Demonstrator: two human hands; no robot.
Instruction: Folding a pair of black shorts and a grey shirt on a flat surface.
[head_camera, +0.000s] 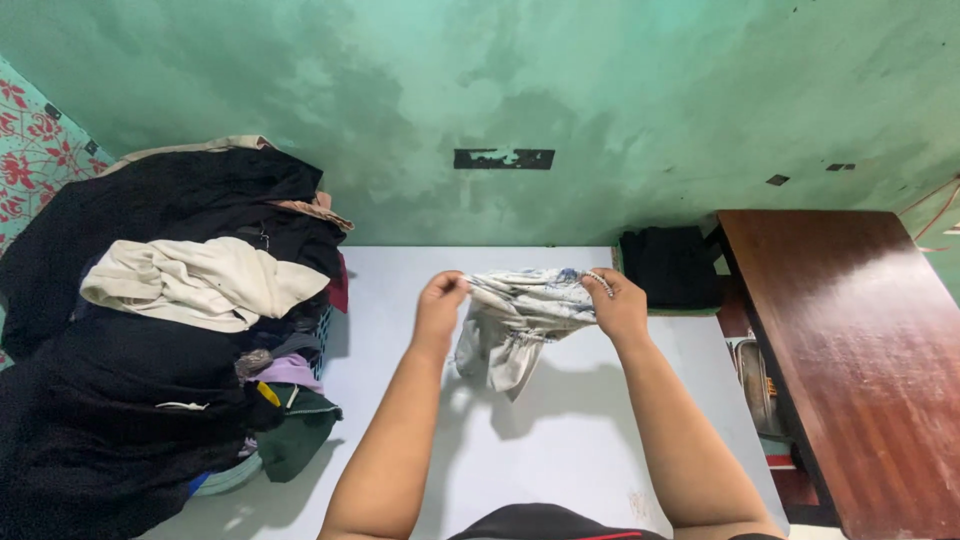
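1. Seen from above: a pale grey-white table top (560, 440) set against a mottled green wall (600, 90).
2. Left hand (440, 300) raised above the table, fingers pinched tight on the left upper edge of a small white garment with faint blue print (520, 315).
3. Right hand (618, 305) level with it, fingers closed narrowly on the garment's right upper edge; possibly a beaded trim or bracelet at the fingertips, too small to tell.
4. Garment stretched between both hands, held up over the far middle of the table, lower part hanging crumpled and slack toward the surface, with its shadow cast on the table below.
5. Both bare forearms extended from the bottom edge of the view, well apart, with the garment between them.
6. At the left, heaped high: a large pile of clothes (150, 350), mostly black, with a cream garment (200, 280) draped across the top and bits of lilac, yellow and dark green showing at the lower right edge.
7. Beyond the table's far right corner, just beside the wall: a folded black cloth (668, 265).
8. At the right, near the table: a dark reddish-brown wooden bench top (850, 350), glossy.
9. In the far left corner: a strip of turquoise fabric with red flowers (30, 150).
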